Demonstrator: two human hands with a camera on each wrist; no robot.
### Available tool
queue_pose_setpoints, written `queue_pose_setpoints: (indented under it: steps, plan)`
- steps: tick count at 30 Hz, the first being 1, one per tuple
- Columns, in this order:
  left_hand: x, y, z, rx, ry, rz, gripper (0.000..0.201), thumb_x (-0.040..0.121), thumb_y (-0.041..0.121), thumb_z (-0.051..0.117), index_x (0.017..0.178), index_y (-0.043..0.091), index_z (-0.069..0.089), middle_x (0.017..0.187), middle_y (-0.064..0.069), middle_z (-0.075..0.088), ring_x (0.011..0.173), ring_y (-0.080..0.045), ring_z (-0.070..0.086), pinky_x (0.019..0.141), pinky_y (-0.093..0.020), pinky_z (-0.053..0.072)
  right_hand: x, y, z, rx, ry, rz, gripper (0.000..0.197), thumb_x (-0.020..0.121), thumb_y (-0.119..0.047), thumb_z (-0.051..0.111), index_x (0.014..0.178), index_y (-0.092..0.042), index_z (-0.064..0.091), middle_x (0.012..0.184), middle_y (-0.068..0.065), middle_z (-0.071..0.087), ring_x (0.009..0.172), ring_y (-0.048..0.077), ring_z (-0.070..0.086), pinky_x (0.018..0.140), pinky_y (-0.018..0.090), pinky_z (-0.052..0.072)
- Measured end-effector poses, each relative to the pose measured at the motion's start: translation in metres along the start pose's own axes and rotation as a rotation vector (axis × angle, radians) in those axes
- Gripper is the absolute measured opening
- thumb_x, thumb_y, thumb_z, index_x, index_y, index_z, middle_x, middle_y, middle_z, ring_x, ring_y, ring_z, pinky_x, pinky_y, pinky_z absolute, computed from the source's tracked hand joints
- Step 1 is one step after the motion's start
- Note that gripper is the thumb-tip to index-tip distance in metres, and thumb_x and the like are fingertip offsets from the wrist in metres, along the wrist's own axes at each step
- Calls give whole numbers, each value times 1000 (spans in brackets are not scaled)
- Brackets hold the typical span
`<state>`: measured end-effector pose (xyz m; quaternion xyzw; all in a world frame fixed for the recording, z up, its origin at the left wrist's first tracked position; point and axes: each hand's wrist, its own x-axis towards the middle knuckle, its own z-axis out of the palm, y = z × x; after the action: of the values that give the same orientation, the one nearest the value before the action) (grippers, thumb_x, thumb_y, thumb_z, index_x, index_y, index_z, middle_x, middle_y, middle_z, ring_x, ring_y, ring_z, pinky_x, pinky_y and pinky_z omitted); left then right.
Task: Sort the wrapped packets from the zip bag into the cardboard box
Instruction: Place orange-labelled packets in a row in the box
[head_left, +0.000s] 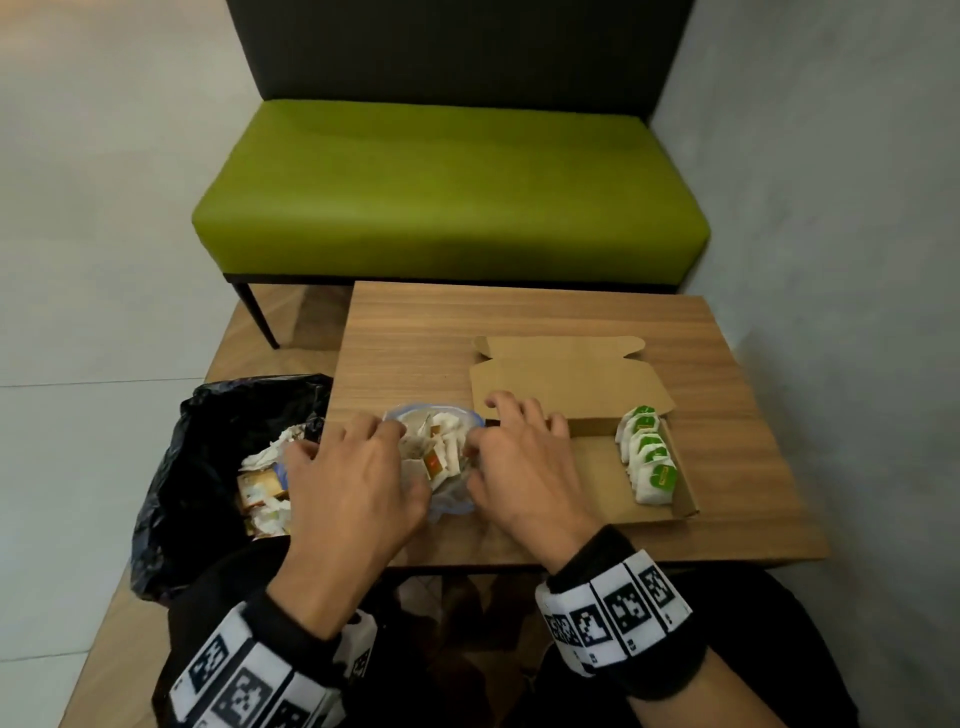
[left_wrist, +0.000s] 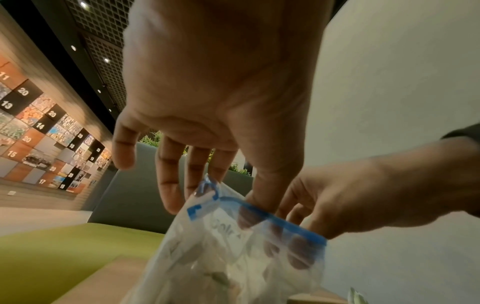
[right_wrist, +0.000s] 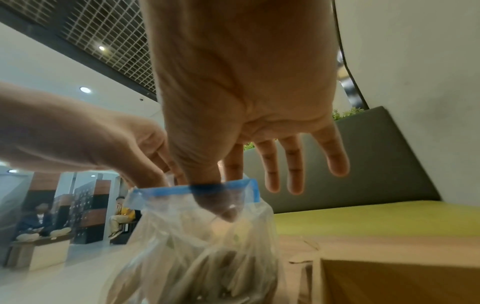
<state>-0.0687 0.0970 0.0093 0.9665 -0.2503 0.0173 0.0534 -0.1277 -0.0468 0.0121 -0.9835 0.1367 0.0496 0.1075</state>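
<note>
A clear zip bag (head_left: 444, 501) with a blue zip strip stands on the table's near edge, holding several small white and orange wrapped packets (head_left: 441, 452). My left hand (head_left: 400, 452) pinches the bag's left rim (left_wrist: 207, 257) with thumb and index finger. My right hand (head_left: 475, 460) pinches the right rim (right_wrist: 194, 246), thumb inside the bag, and its other fingers are spread straight. The bag's mouth is held apart between them. To the right lies the open cardboard box (head_left: 597, 478), with a row of white, green-labelled packets (head_left: 649, 460) along its right wall.
The box lid (head_left: 566, 379) lies flat behind the box on the small wooden table (head_left: 519, 317). A black bin bag (head_left: 208, 441) with torn wrappers stands left of the table. A green bench (head_left: 447, 192) is beyond, and a wall on the right.
</note>
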Motion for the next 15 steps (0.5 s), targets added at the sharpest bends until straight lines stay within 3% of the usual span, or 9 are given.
queue_pose_setpoints:
  steps: [3, 7, 11, 15]
  plan:
    - [-2, 3, 1, -27, 5, 20, 36, 69, 37, 73, 101, 22, 69, 96, 3, 66, 81, -23, 66, 77, -43, 41, 4, -7, 4, 96, -36, -7, 34, 89, -36, 61, 121, -27, 65, 151, 3, 32, 134, 25, 33, 108, 49, 32]
    - [-3, 2, 4, -54, -2, 54, 40, 68, 37, 73, 105, 21, 68, 101, 3, 66, 83, -20, 66, 79, -45, 42, 15, -18, 9, 22, -103, 53, 46, 91, -48, 59, 127, -20, 59, 156, 13, 25, 137, 32, 29, 109, 58, 29]
    - [-3, 1, 5, -82, -15, 57, 40, 71, 38, 70, 107, 22, 66, 105, 4, 65, 87, -20, 66, 80, -43, 40, 28, -22, 17, -59, -185, 147, 34, 94, -45, 56, 119, -22, 63, 154, 14, 21, 136, 40, 24, 108, 68, 23]
    - [-3, 1, 7, -98, -28, 65, 43, 74, 40, 68, 114, 23, 63, 111, 4, 63, 94, -19, 63, 82, -44, 41, 31, -23, 25, -18, -209, 183, 32, 96, -40, 55, 121, -21, 62, 150, 12, 27, 136, 40, 26, 108, 71, 21]
